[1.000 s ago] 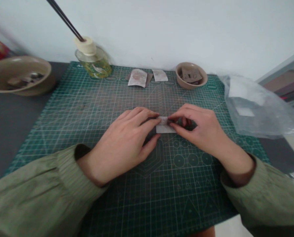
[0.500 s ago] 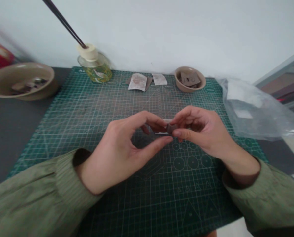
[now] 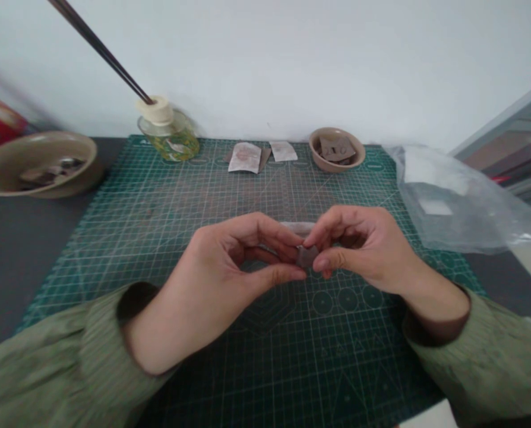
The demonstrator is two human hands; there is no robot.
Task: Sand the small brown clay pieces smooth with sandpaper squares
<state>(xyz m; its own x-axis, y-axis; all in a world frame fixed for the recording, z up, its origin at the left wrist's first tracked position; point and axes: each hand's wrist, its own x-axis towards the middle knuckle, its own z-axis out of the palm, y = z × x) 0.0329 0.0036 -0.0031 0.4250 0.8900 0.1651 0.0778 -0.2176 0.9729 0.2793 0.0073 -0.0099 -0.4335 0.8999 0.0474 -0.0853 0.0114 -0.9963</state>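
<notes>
A small grey-brown piece (image 3: 307, 256) is pinched between my two hands above the green cutting mat (image 3: 265, 368). My left hand (image 3: 230, 279) grips its left side with thumb and fingertips. On the right side, the thumb and fingers of my right hand (image 3: 363, 246) close on the same piece. Just behind the fingertips, a pale strip (image 3: 299, 227) lies on the mat, partly covered by my hands.
A large bowl (image 3: 69, 184) with small pieces stands at the left, beside a reed diffuser bottle (image 3: 170, 137). Paper packets (image 3: 246, 158) and a small bowl (image 3: 357, 159) with a marked brown piece sit along the wall. A clear plastic bag (image 3: 465, 205) lies right.
The view has tilted slightly, so things on the mat appear lower. My left thumb has come in against the piece, and more of the piece shows between my fingers.
</notes>
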